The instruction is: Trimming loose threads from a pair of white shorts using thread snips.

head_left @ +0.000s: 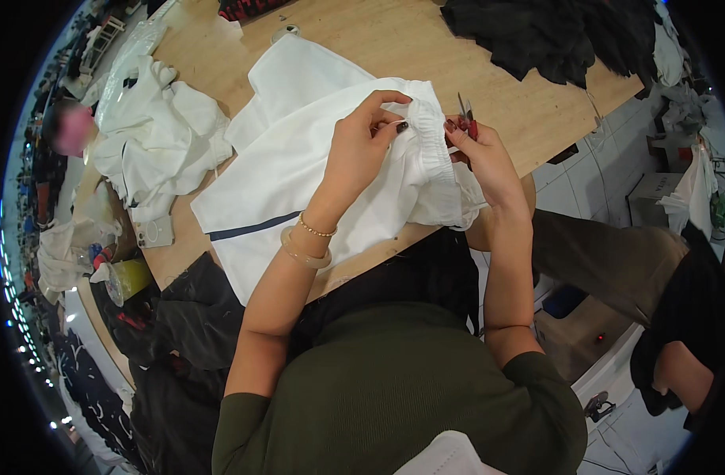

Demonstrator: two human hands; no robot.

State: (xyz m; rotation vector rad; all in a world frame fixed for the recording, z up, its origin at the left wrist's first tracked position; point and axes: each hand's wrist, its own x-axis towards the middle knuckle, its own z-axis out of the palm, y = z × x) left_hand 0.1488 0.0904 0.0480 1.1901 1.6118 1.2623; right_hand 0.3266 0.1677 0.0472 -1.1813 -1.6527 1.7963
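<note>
- Here, at my far left, a heap of white garments [161, 134] lies on the wooden table [378, 39], with a small grey device [155, 232] just below it near the table edge.
- Beside that, a yellow-green bottle [125, 279] sits at the table's lower left corner.
- In the middle, the white shorts [315, 174] with a dark stripe are spread on the table, waistband bunched up toward me.
- My left hand [362, 146] pinches the elastic waistband [430, 134], fingers curled closed on the fabric; bracelets ring that wrist.
- My right hand [481, 154] holds the waistband's other side from below and grips small thread snips [465, 111], blades pointing up.
- Farther right, a pile of black garments [552, 36] rests at the table's top right corner.
</note>
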